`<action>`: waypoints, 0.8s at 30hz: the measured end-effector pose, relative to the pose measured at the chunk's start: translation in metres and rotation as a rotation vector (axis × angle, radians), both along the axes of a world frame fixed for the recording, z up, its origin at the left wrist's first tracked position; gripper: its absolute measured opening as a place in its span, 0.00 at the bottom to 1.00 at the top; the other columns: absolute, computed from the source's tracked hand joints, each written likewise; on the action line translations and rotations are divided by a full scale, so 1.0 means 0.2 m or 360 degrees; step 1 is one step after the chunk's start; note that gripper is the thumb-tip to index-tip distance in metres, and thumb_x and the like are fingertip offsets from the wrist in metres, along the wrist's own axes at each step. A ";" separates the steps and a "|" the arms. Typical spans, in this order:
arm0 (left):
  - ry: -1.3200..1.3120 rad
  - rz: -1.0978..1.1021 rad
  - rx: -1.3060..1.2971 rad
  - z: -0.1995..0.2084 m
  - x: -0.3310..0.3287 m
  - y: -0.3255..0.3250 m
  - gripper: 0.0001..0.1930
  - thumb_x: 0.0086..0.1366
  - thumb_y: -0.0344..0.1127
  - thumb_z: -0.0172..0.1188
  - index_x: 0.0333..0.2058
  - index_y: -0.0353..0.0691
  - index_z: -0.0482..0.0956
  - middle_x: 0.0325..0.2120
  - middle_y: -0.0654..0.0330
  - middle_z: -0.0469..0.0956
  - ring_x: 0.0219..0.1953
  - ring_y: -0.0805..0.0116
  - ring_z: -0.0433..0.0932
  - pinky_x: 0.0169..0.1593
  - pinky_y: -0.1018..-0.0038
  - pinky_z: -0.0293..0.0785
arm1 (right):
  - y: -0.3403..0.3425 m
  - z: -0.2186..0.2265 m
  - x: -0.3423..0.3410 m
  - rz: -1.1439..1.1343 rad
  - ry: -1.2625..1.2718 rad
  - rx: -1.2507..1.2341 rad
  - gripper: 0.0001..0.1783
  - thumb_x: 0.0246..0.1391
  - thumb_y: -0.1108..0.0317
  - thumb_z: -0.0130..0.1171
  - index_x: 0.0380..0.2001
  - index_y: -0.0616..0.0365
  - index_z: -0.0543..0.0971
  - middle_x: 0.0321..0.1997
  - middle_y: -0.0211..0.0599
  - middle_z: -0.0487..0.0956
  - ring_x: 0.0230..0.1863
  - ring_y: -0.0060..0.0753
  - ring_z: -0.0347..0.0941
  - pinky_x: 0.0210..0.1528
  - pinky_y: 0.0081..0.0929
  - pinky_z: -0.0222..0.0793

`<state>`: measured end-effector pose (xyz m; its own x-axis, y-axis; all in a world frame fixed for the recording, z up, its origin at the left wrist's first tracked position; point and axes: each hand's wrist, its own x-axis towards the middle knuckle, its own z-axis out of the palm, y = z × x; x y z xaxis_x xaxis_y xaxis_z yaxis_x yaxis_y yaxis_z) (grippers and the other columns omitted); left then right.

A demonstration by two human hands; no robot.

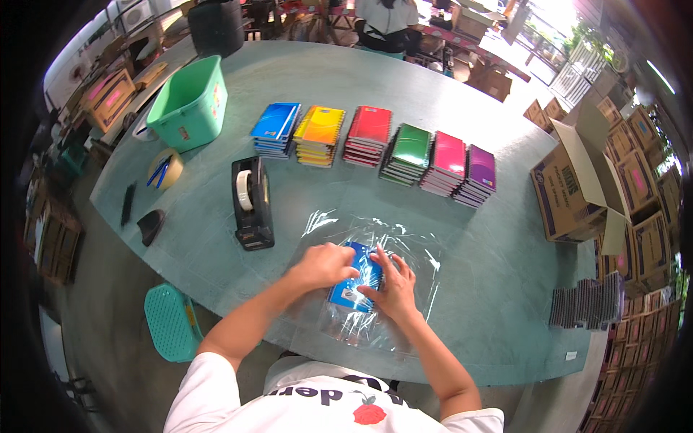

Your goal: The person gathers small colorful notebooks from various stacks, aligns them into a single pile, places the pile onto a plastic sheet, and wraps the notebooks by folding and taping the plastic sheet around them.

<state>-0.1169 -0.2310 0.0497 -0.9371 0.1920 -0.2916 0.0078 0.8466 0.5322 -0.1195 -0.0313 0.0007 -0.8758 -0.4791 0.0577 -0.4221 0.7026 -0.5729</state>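
Note:
A blue notebook (351, 296) lies on a clear plastic sheet or bag (339, 328) near the front middle of the table; glare hides whether the plastic also covers it. My left hand (325, 265) is closed at the notebook's left edge, its fingertips curled out of sight. Over the right side of the notebook rests my right hand (397, 286), fingers stretched and thumb apart. Beyond my hands stand stacks of spiral notebooks: blue (276, 121), yellow (320, 126), red (369, 126), green (411, 144), pink (447, 154) and purple (481, 166).
A black tape dispenser (253, 206) stands left of the plastic. Farther left are a green basket (184, 108), a tape roll (166, 173) with blue pens and a black piece (150, 226). An open carton (567, 191) and stacked dark notebooks (586, 302) sit at right. Another person (388, 22) is beyond the table.

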 end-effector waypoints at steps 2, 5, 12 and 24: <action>0.0012 -0.0059 0.0107 -0.02 -0.05 0.15 0.17 0.53 0.48 0.60 0.35 0.42 0.79 0.30 0.50 0.80 0.38 0.52 0.79 0.42 0.60 0.74 | 0.00 -0.01 0.00 0.0013 -0.0012 0.0017 0.53 0.37 0.48 0.69 0.66 0.41 0.52 0.56 0.25 0.72 0.64 0.45 0.54 0.61 0.50 0.45; -0.0045 -0.0018 -0.0174 -0.11 -0.11 0.20 0.23 0.45 0.52 0.66 0.32 0.38 0.80 0.30 0.48 0.80 0.36 0.54 0.80 0.40 0.63 0.75 | -0.01 -0.01 0.00 0.0029 0.0002 0.0063 0.53 0.36 0.49 0.69 0.65 0.41 0.53 0.57 0.27 0.71 0.64 0.45 0.54 0.62 0.47 0.47; -0.0050 0.0513 0.0552 -0.23 0.01 -0.04 0.40 0.37 0.57 0.73 0.44 0.33 0.73 0.34 0.50 0.78 0.39 0.56 0.79 0.44 0.66 0.74 | 0.08 -0.13 0.05 -0.0718 -0.1185 -0.1108 0.48 0.41 0.63 0.71 0.62 0.59 0.55 0.53 0.45 0.70 0.50 0.32 0.70 0.45 0.25 0.72; 0.0412 0.0015 0.1142 -0.20 0.10 -0.02 0.44 0.34 0.32 0.77 0.53 0.42 0.64 0.49 0.58 0.66 0.49 0.62 0.71 0.54 0.68 0.69 | 0.03 0.05 0.10 -0.0089 -0.0584 -0.1310 0.46 0.28 0.66 0.77 0.54 0.55 0.64 0.51 0.35 0.67 0.52 0.31 0.67 0.54 0.30 0.66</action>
<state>-0.0968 -0.2353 0.0104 -0.9611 0.2430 0.1311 0.2018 0.2942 0.9342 -0.1000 -0.0255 0.0111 -0.9276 -0.3657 0.0757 -0.0910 0.0246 -0.9956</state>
